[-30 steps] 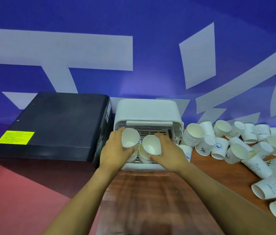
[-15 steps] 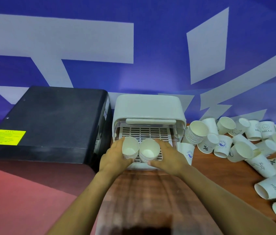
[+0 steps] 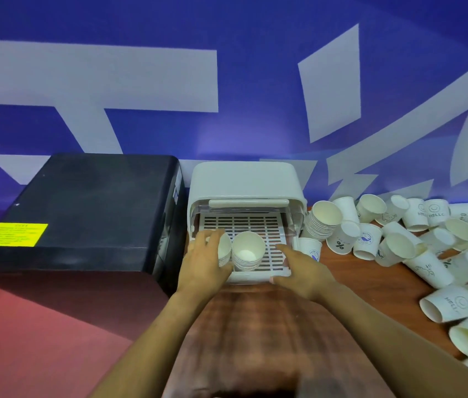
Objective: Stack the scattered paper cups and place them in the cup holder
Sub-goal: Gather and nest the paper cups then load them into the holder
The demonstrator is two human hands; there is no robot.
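The white cup holder [image 3: 244, 182] stands open against the wall, with its slotted tray [image 3: 258, 225] pulled out. Two stacks of paper cups stand upright side by side at the tray's front left. My left hand [image 3: 202, 262] wraps round the left stack [image 3: 225, 248] and hides most of it. The right stack [image 3: 248, 249] stands free, mouth up. My right hand [image 3: 299, 268] is off the cups with its fingers loose, at the tray's front right corner, its thumb by the front rim.
A black box [image 3: 83, 214] with a yellow label [image 3: 13, 234] sits tight against the holder's left side. Another stack of cups [image 3: 324, 222] leans by the holder's right side. Several loose cups [image 3: 428, 254] lie scattered over the wooden table [image 3: 255, 326] to the right.
Both stacks came down onto the tray's front left. My right hand let go of its stack and drew back to the right; my left hand stays round the left stack.
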